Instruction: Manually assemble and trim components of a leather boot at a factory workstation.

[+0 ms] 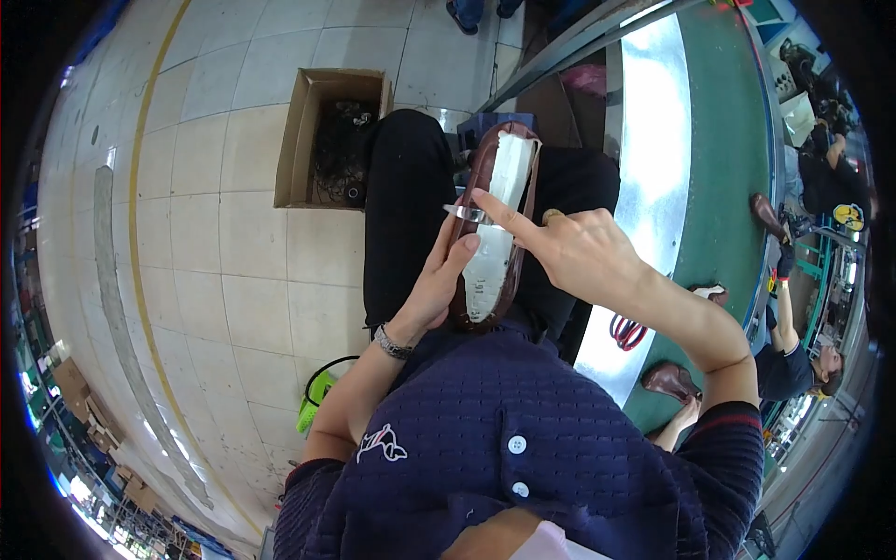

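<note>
A brown leather shoe upper (511, 289) lies bottom up over my lap, its toe-to-heel length pointing away from me. A whitish insole (483, 280) shows along its underside, with a paler strip toward the far end. My left hand (446, 275) grips the shoe from its left side, thumb on the insole. A flat shiny metal blade (469, 215) lies across the middle of the shoe. My right hand (569, 245) stretches its index finger along the blade while the other fingers curl; any handle is hidden in the hand.
An open cardboard box (292, 149) with dark scraps stands on the tiled floor to the left. At right runs a green bench surface (719, 121) with a metal edge, red-handled scissors (627, 331) and another brown shoe (670, 381). A co-worker (793, 364) is beyond.
</note>
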{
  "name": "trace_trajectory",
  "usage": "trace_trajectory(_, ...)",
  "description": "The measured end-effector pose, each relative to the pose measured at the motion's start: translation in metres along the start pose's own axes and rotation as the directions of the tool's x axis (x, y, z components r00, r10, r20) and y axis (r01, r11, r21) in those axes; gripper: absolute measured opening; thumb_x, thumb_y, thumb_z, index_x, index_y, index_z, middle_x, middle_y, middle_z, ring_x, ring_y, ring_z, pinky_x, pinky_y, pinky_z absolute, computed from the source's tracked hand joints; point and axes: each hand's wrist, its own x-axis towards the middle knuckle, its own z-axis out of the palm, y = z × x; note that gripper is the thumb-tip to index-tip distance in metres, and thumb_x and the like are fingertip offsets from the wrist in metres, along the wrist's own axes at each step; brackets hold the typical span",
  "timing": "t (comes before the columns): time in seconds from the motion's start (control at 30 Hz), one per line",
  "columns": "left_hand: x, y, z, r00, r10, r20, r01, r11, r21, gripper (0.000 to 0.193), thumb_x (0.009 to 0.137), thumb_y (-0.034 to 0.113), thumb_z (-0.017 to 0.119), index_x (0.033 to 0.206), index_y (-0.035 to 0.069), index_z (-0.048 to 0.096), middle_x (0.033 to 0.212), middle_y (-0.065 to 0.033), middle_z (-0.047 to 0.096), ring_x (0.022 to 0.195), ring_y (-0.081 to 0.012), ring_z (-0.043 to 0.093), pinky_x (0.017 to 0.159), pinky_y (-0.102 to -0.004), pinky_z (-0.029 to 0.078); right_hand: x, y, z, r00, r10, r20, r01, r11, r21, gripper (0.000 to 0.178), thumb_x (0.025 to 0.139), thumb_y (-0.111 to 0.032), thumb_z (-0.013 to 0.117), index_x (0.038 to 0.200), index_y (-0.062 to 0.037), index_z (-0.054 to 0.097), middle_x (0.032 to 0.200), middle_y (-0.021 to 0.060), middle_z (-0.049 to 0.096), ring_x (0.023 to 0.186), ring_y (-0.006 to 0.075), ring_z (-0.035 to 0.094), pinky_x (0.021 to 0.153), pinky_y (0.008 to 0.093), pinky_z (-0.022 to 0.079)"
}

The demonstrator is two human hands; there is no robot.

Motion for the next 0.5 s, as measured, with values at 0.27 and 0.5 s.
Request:
trace_trajectory(0.27, -0.006, 0.005, -0.016, 0.983, -0.104, 0.154, 0.114, 0.992, -0.062, 0.072, 0.100, 0.023, 0.052, 0.156, 0.021, 0.008, 0.155, -0.0054, 0.027, 0.139, -0.0190, 0.031, 0.114, -0.0359, 0.026, -0.005, -0.003, 0.006, 0.997, -0.051, 0.052, 0.048, 0.997, 0.057, 0.078, 0.087, -0.008, 0.055, 0.155, -0.0174, 0.018, 0.061, 0.0116, 0.062, 0.046, 0.0169, 0.062, 0.039, 0.0284, 0.048)
trace_trajectory(0.5, -0.014, -0.010, -0.003, 0.991, 0.131, 0.016, -0.131, 0.953, 0.274, 0.067, 0.103, 0.029, 0.047, 0.156, 0.015, 0.008, 0.154, -0.0061, 0.028, 0.137, -0.0176, 0.032, 0.113, -0.0312, 0.026, -0.013, -0.016, 0.015, 0.999, -0.031, -0.039, 0.035, 0.993, 0.110, 0.072, 0.090, -0.016, 0.059, 0.154, -0.0209, 0.024, 0.055, 0.0092, 0.057, 0.041, 0.0169, 0.056, 0.035, 0.0309, 0.044)
